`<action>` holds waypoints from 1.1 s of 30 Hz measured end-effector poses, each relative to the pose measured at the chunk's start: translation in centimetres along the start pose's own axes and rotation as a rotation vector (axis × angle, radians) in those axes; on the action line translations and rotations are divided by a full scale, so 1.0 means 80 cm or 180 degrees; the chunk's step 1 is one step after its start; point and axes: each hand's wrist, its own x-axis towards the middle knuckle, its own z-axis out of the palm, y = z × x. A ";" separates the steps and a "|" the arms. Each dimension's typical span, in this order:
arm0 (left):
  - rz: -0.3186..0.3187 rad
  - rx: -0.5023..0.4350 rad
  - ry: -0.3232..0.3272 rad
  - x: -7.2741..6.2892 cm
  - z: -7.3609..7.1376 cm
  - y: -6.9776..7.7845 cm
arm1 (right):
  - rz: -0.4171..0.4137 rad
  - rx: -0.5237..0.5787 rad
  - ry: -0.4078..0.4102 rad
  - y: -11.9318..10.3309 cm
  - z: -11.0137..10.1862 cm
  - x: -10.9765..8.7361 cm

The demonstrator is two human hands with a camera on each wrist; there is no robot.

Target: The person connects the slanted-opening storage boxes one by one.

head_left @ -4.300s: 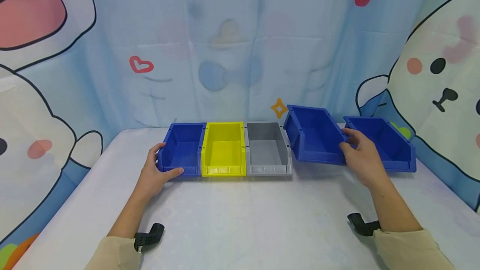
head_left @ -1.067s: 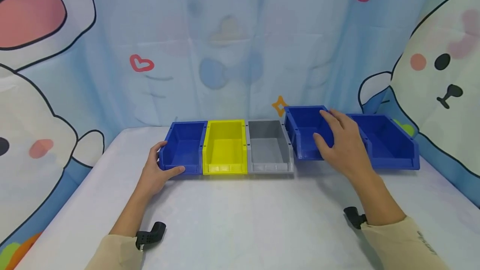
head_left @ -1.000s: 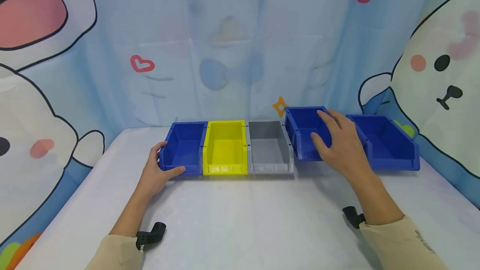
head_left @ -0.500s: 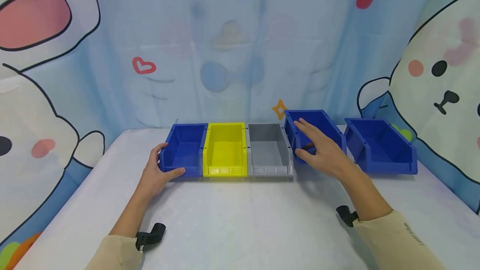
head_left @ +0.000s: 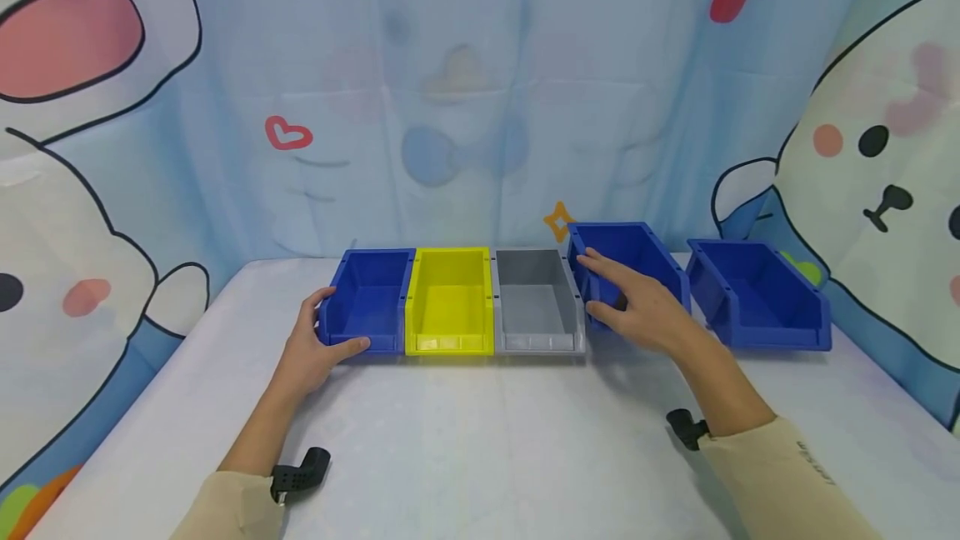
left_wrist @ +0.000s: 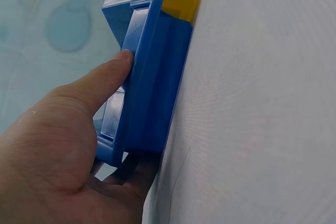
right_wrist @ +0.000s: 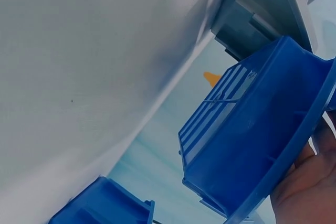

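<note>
While left fingers (head_left: 314, 300) clasp one blue bin (head_left: 371, 294), another (head_left: 637, 247) beneath right fingers (head_left: 611, 269)

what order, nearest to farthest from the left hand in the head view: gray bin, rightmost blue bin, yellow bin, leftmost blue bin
1. Leftmost blue bin, in the left hand
2. Yellow bin, just right of it
3. Gray bin, right of yellow
4. Rightmost blue bin, right end
</note>
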 end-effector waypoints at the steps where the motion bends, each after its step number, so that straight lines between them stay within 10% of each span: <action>1: -0.0003 0.0003 0.0000 0.000 0.000 0.000 | -0.0002 0.0011 0.0000 0.000 0.001 0.000; 33: 0.0009 0.0011 -0.0002 0.000 0.000 -0.001 | 0.0125 0.0090 -0.0192 -0.004 0.016 -0.005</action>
